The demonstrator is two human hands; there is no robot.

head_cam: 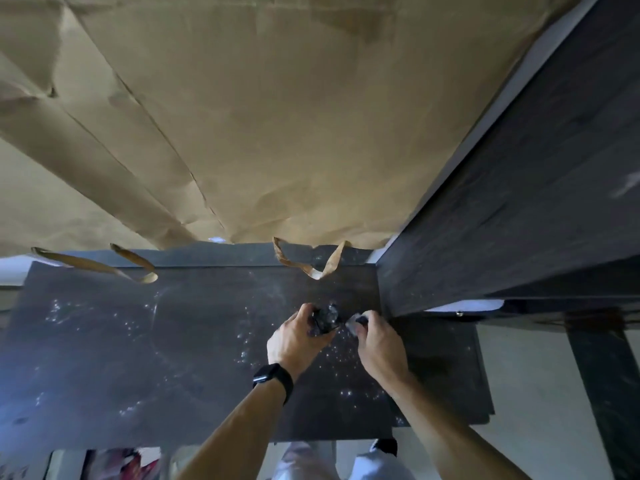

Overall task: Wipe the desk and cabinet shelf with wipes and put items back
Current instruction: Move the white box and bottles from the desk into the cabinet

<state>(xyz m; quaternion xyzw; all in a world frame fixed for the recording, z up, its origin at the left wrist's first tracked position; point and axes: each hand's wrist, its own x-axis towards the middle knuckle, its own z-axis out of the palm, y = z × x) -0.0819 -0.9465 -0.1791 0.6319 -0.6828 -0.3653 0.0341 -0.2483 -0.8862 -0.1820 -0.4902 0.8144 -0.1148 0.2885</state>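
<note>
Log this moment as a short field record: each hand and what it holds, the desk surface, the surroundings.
left hand: grips a small dark object, identity unclear
left wrist: black wristband
right hand: pinches a small pale piece, probably a wipe
desk: dark top, speckled with shiny spots and smears
cabinet: dark, at the desk's right end
backdrop: creased brown paper behind the desk, torn strips hanging at its lower edge

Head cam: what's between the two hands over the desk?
Head view: just a narrow strip of desk speckled white. Left hand grips a dark crumpled wad, right hand pinches a pale wipe; those two nearly meet over the gap.
</note>
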